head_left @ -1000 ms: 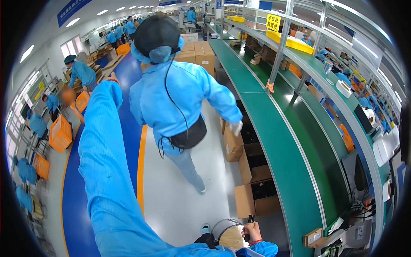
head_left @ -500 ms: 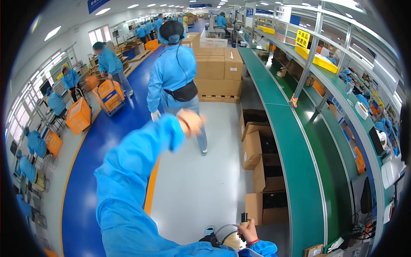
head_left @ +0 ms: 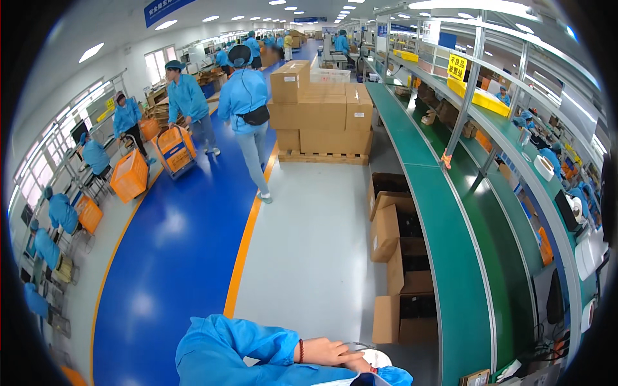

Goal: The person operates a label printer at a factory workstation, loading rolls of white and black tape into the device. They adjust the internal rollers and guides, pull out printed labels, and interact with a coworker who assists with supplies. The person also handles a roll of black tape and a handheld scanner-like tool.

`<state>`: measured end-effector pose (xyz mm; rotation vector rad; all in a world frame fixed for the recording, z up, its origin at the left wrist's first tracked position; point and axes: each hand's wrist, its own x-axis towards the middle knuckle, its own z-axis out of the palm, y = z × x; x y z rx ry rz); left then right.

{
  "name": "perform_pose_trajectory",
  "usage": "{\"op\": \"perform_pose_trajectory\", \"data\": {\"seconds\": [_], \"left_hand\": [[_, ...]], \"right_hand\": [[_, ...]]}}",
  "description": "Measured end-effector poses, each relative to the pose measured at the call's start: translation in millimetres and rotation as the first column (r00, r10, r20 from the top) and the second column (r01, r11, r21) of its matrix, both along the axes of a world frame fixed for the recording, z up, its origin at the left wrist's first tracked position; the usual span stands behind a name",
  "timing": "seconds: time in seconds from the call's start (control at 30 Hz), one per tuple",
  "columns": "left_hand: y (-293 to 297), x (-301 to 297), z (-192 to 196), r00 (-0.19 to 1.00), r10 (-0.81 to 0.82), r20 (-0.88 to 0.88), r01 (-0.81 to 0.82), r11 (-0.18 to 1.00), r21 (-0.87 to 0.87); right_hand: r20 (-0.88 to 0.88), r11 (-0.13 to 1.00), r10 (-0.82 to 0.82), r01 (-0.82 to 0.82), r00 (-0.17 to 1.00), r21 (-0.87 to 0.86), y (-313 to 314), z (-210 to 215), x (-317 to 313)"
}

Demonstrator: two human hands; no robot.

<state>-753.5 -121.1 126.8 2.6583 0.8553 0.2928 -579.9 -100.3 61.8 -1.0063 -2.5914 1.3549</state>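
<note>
Fingers of the left hand lie across a white round object at the lower edge; whether they grip it I cannot tell. The right hand is unseen. Holding it firmly likely means curling them under its rim, clear of the blue sleeve and cardboard boxes.

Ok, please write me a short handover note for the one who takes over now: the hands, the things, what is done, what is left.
Left hand: lies across the lower edge of the view, fingers at a white round thing; grip cannot be told.
Right hand: not in view.
Things: open cartons stand on the floor beside the green conveyor, apart from the hand.
Done: nothing visibly picked up.
Left: the cartons are untouched.
</note>
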Motion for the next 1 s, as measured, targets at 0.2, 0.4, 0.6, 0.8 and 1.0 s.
{"op": "perform_pose_trajectory", "data": {"seconds": [0.2,0.4,0.6,0.8,1.0], "left_hand": [[-10.4,-1.3,2.8,0.981,0.108,-0.159,-0.156,0.932,-0.327],[8.3,12.4,-20.2,0.976,0.122,-0.178,-0.199,0.828,-0.525],[10.7,76.0,-7.6,0.910,-0.323,-0.261,0.160,0.853,-0.497],[-26.2,122.6,-47.6,0.729,-0.627,-0.274,0.499,0.761,-0.414],[-73.1,228.9,-38.8,0.628,-0.691,-0.358,0.548,0.719,-0.426]], "right_hand": [[0.034,0.986,0.072,-0.076,0.997,0.147,-22.4,14.3,4.4],[-0.228,0.623,-0.183,0.292,0.956,0.725,-41.3,-16.0,2.8],[-0.056,0.611,-0.680,0.607,0.731,0.508,-105.2,45.0,35.5],[0.102,0.568,-0.818,0.768,0.566,0.296,-180.6,27.3,65.9],[-0.005,0.352,-0.930,0.892,0.368,0.285,-247.2,23.5,146.4]]}}
